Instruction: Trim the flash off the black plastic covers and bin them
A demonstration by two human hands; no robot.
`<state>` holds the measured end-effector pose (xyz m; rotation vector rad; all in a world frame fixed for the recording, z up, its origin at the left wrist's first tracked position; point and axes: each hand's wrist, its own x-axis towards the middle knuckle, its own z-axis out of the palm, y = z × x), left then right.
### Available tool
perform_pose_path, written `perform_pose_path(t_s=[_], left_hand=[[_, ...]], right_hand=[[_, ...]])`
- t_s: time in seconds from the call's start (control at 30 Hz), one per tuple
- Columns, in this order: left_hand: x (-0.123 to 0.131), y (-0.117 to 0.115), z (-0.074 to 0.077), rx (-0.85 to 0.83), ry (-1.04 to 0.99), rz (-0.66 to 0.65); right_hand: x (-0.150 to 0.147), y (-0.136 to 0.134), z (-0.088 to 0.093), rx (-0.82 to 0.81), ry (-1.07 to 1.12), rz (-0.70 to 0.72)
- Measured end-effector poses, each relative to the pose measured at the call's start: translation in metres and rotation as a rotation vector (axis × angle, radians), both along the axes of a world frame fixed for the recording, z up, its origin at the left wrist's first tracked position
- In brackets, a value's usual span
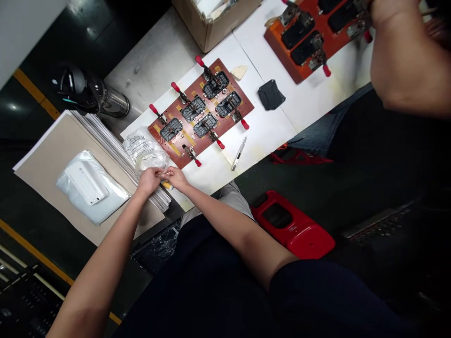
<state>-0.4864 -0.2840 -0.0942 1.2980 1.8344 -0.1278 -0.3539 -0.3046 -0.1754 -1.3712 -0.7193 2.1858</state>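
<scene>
Bench: white-papered worktop (pixel 275 136) with dark floor off to the left, and you're sitting right at its front edge.
Left hand: your left hand (pixel 150 180) is curled, fingertips pinched on the near edge of the clear plastic bag (pixel 144 148).
Right hand: your right hand (pixel 177 177) meets it fingertip to fingertip, closed on that same edge. Whether a small piece sits in the pinch is too fine to tell. A yellow bit (pixel 167 185) peeks out beneath.
Bag: crumpled, lying between the stack of sheets (pixel 116 145) and the clamp board (pixel 200 112).
Clamp board: five black parts (pixel 193 109) are seated, with red-handled toggles around them.
Risk, drop: you're working at the very edge, so a slipped pinch likely spills the contents into your lap or onto the floor.
Risk, tool: the slim metal tool (pixel 238 153) lies near your right hand, and a careless wrist sweep could catch it.
Risk, neighbour: another person's arm (pixel 405 61) is at the orange fixture (pixel 278 44), well apart from you, so a clash looks unlikely.
</scene>
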Motion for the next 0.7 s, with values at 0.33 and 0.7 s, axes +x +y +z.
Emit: perform_pose_path(t_s=[0.33, 0.7], left_hand=[[0.002, -0.001, -0.009, -0.004, -0.013, 0.053], [0.016, -0.013, 0.021, 0.02, -0.146, 0.442]], right_hand=[[0.007, -0.002, 0.014, 0.079, -0.355, 0.095], [-0.001, -0.007, 0.033, -0.016, -0.449, 0.169]])
